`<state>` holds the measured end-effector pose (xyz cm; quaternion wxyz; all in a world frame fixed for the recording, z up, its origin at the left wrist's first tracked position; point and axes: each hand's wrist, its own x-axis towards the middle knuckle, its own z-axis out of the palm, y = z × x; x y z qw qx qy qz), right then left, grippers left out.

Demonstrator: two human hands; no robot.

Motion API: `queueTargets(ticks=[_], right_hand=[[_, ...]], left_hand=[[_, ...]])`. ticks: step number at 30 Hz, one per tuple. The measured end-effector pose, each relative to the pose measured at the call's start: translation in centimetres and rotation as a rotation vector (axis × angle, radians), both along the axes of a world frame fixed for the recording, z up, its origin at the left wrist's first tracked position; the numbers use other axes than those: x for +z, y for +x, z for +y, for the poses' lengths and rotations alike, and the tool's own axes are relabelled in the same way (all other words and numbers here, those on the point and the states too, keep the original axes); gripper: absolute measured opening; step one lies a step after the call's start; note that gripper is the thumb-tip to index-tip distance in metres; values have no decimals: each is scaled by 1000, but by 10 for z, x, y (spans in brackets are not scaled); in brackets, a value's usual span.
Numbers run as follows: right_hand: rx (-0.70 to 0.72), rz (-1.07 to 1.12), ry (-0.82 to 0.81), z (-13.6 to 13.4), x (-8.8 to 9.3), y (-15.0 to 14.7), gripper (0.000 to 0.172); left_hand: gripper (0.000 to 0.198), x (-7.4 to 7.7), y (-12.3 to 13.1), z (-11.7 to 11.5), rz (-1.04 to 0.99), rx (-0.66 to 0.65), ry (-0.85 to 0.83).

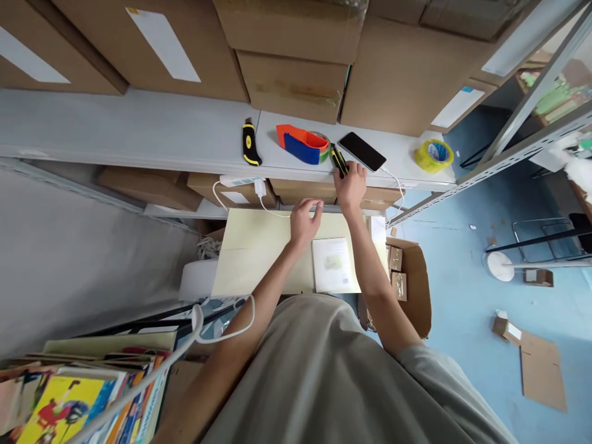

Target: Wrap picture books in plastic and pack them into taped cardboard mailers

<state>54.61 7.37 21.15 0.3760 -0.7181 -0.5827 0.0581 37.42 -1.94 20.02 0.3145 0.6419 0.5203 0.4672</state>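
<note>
My right hand [351, 187] is at the front edge of the grey shelf, its fingers closed on the near end of a black and yellow utility knife [339, 160]. Loosely curled, my left hand [305, 223] hovers over the pale yellow board [259, 246] with nothing visible in it. Below the hands, a white packet with a printed sheet [332, 265] lies on that board. Left of the knife sits an orange and blue tape dispenser [303, 144]. A black phone [362, 151] with a white cable lies just right of the knife.
A second black and yellow utility knife [250, 143] and a yellow tape roll [433, 156] rest on the shelf [185, 139]. Cardboard boxes [296, 80] line its back. An open carton [419, 290] stands right of the board; books [69, 401] are stacked lower left.
</note>
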Motion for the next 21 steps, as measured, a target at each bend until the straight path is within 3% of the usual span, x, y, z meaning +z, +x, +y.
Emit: queueTargets(ticks=[4, 8, 11, 14, 16, 21], right_hand=[[-20, 82, -9, -110, -42, -6, 43], [78, 177, -238, -222, -100, -18, 47], [110, 279, -439, -273, -139, -23, 45], [153, 371, -608, -297, -164, -23, 47], [203, 366, -686, -300, -174, -25, 51], [294, 229, -730, -276, -189, -44, 61]], left_hand=[[29, -47, -2, -40, -215, -28, -320], [47, -104, 6, -89, -440, -97, -627], [46, -142, 5, -126, -388, -102, -786], [39, -171, -6, -151, -285, -171, -898], [30, -185, -17, -154, -189, -198, -921], [12, -215, -39, -116, 128, -7, -741]])
